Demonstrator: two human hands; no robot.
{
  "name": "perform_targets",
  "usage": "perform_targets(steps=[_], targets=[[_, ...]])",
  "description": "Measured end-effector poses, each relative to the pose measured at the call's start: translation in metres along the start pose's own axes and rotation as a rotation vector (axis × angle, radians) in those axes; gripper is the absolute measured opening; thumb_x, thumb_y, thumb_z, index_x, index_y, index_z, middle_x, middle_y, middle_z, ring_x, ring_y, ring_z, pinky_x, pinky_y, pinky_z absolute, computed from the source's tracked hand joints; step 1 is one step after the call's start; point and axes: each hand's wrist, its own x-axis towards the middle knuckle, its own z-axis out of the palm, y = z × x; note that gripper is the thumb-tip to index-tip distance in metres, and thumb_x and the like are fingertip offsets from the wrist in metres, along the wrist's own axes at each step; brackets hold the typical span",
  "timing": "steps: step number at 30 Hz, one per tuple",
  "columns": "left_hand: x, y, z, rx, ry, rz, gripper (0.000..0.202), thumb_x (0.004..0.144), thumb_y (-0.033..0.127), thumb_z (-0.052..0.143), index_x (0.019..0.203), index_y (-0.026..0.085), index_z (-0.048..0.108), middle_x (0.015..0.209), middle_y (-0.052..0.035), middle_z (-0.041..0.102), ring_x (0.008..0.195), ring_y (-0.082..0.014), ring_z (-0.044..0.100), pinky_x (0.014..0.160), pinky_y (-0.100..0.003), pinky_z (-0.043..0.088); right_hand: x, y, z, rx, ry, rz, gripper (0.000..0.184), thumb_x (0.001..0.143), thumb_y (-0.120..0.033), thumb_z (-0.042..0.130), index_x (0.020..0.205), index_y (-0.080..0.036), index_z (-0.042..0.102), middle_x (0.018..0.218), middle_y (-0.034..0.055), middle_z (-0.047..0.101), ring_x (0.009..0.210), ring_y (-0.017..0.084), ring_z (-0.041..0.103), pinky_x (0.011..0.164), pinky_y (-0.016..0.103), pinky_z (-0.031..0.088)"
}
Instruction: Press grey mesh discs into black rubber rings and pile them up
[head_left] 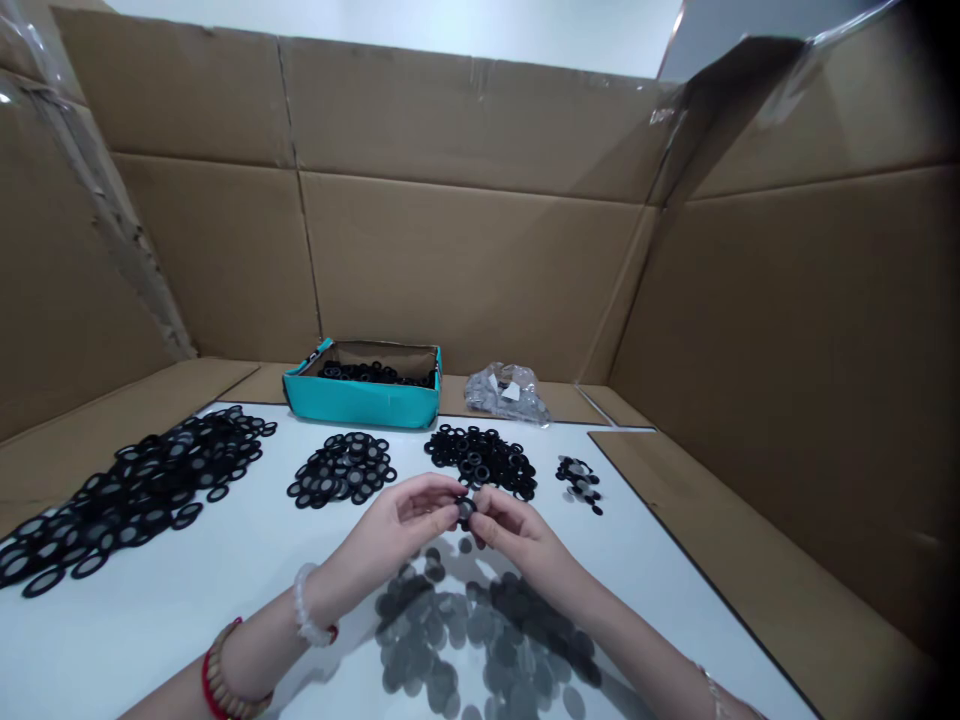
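Observation:
In the middle of the head view, a small black ring with a grey disc (466, 509) is pinched between both hands. My left hand (414, 515) grips it from the left with thumb and fingers. From the right, my right hand (521, 532) has its thumb and fingertips closed on the same ring, partly covering it. Below the hands lies a loose spread of thin grey discs (450, 620), some in the shadow of my arms. Just beyond the hands is a pile of black rings (480, 460).
Rings with grey centres form a pile (343, 470) and a long heap (142, 490) at left. At right is a small cluster (580, 482). A teal box (364, 400) of black rings and a clear plastic bag (506, 395) stand behind. Cardboard walls (472, 230) enclose the white table (247, 560).

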Motion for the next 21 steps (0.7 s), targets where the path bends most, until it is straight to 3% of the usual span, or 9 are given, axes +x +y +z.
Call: perform_targets(steps=[7,14,17,21], targets=[[-0.002,0.001,0.0,-0.053,0.049,-0.084,0.021,0.075,0.031,0.064,0.09,0.017,0.065,0.086,-0.0046,0.068,0.082,-0.0178,0.062,0.075,-0.027,0.048,-0.002,-0.007,-0.003,0.085,-0.014,0.016,0.031,0.08,-0.048,0.056,0.08,-0.017,0.055,0.069,-0.0016,0.05,0.064,0.012,0.047,0.061,0.023,0.039],[-0.003,0.006,0.005,0.035,0.068,-0.018,0.016,0.075,0.028,0.063,0.086,0.017,0.065,0.082,-0.0045,0.067,0.079,-0.018,0.061,0.069,-0.026,0.049,-0.002,-0.011,-0.002,0.106,0.061,0.015,0.026,0.08,-0.044,0.058,0.077,-0.018,0.055,0.067,-0.0013,0.052,0.064,0.013,0.051,0.062,0.025,0.044],[-0.006,0.005,0.007,0.213,0.115,0.183,0.01,0.079,0.024,0.059,0.084,0.018,0.064,0.083,-0.0046,0.066,0.077,-0.0177,0.06,0.069,-0.027,0.049,-0.002,-0.017,0.0,0.102,0.092,0.021,0.027,0.077,-0.045,0.061,0.076,-0.019,0.055,0.067,-0.0013,0.052,0.064,0.013,0.052,0.063,0.026,0.045],[-0.011,0.0,-0.001,0.589,0.176,0.624,0.021,0.081,0.009,0.052,0.092,0.021,0.065,0.085,-0.0063,0.064,0.082,-0.0185,0.057,0.076,-0.031,0.046,-0.004,-0.015,-0.001,0.208,0.077,-0.01,0.024,0.079,-0.041,0.061,0.088,-0.019,0.06,0.08,0.0021,0.058,0.077,0.015,0.056,0.074,0.029,0.046]])
